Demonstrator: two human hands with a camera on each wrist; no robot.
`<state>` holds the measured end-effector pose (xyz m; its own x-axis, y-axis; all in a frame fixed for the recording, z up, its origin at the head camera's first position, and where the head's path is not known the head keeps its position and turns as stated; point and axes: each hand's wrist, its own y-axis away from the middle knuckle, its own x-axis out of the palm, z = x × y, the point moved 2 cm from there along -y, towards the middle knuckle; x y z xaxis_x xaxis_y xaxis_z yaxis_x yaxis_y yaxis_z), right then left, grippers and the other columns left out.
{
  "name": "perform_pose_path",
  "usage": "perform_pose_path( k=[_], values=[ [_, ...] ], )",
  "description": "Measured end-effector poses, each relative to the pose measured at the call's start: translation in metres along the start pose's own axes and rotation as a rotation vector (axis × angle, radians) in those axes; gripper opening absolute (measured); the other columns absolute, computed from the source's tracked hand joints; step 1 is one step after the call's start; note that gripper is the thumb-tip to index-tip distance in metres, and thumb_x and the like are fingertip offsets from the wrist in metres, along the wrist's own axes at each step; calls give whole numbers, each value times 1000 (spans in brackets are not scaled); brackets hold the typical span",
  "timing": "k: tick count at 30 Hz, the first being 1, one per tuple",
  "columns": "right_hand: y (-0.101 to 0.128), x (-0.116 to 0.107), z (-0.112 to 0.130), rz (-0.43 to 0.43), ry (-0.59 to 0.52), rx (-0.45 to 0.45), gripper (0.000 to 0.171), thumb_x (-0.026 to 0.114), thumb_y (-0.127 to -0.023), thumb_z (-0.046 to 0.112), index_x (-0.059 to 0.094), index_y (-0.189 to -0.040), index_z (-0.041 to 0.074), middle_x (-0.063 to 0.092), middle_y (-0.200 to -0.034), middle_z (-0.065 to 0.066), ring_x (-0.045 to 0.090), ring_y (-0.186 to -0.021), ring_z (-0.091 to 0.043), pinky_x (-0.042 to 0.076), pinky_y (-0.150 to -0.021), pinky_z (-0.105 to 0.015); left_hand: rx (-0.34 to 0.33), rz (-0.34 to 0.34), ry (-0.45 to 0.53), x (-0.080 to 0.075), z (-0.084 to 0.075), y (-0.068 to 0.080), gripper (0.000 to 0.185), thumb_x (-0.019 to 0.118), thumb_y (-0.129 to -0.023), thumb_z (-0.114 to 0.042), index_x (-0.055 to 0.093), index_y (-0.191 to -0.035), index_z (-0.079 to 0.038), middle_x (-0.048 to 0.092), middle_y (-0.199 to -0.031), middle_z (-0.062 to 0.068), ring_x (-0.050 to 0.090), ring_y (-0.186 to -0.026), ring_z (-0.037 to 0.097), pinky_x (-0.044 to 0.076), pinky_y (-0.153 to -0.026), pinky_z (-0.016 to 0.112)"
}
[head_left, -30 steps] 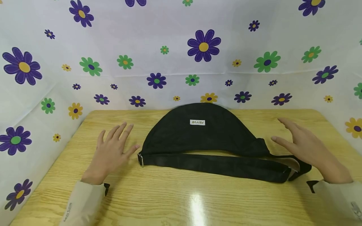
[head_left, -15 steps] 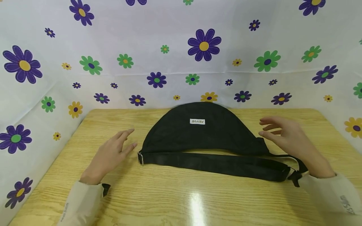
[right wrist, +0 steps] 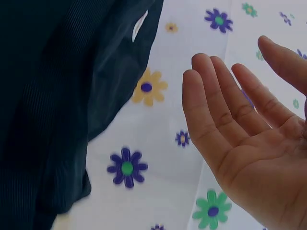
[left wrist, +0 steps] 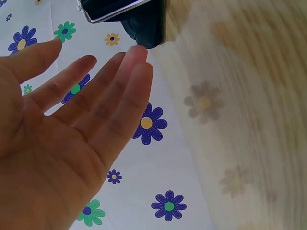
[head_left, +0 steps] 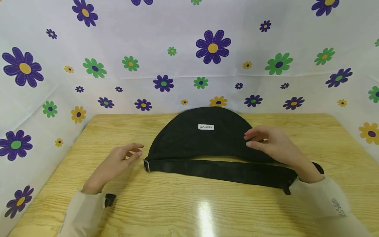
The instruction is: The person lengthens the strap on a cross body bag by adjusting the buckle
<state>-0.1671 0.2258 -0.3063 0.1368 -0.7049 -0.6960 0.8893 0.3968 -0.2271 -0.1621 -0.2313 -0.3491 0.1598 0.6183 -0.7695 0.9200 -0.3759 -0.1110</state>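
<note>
One white "FEIYVE" label (head_left: pixel 205 127), black bag (head_left: pixel 189 141)

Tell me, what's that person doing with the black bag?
A person is reaching both hands toward a black bag lying flat on a wooden table. The right hand hovers open over the bag's right side. The left hand is open too, near the metal buckle where the strap joins the bag's left end. Neither hand grips anything.

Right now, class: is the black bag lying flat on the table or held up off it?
Lying flat. The black bag rests spread on the wooden table, strap stretched along its front; neither hand grips it.
</note>
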Motion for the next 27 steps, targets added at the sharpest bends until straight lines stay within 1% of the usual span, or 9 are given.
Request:
perform_pose_path(
  k=[4, 7, 13, 17, 21, 27],
  values=[
    [-8, 11, 7, 56, -79, 3, 20, 71, -94, 2, 69, -114, -4, 71, -109, -17, 67, -90, -17, 54, -78, -23, 8, 20, 47, -1, 0, 1, 33, 55, -106, -11, 60, -131, 8, 71, -105, 16, 70, -83, 22, 55, -68, 32],
    [-13, 18, 11, 84, -128, 8, 19, 71, -94, 1, 69, -112, -4, 70, -109, -16, 68, -90, -19, 54, -77, -23, -10, 45, 96, -1, 0, 1, 34, 55, -107, -13, 59, -133, 9, 71, -104, 14, 70, -81, 19, 56, -69, 32],
    [-24, 31, 15, 155, -255, -4, 18, 69, -94, -2, 68, -111, -7, 70, -107, -21, 68, -89, -17, 55, -78, -26, -66, 95, 217, 0, 3, 1, 37, 53, -107, -13, 55, -134, 12, 70, -107, 17, 71, -84, 22, 59, -74, 35],
    [-30, 40, 16, 226, -348, -3, 20, 66, -95, -3, 65, -113, -12, 69, -106, -25, 69, -88, -17, 56, -79, -27, -86, 125, 258, 1, 3, 1, 38, 53, -108, -14, 54, -135, 12, 70, -107, 17, 71, -88, 24, 59, -77, 36],
    [-34, 49, 16, 296, -401, 54, 25, 64, -98, 2, 63, -117, -14, 70, -107, -24, 69, -90, -22, 56, -80, -29, -95, 151, 276, 2, 4, 1, 40, 53, -108, -16, 53, -136, 13, 70, -107, 16, 71, -91, 25, 58, -78, 36],
    [-40, 62, 14, 403, -419, 128, 34, 62, -101, 10, 59, -124, -15, 69, -115, -22, 68, -99, -27, 55, -86, -33, -98, 180, 313, 3, 7, 2, 41, 53, -108, -16, 51, -136, 14, 66, -117, 24, 72, -90, 26, 58, -77, 35]
  ],
)
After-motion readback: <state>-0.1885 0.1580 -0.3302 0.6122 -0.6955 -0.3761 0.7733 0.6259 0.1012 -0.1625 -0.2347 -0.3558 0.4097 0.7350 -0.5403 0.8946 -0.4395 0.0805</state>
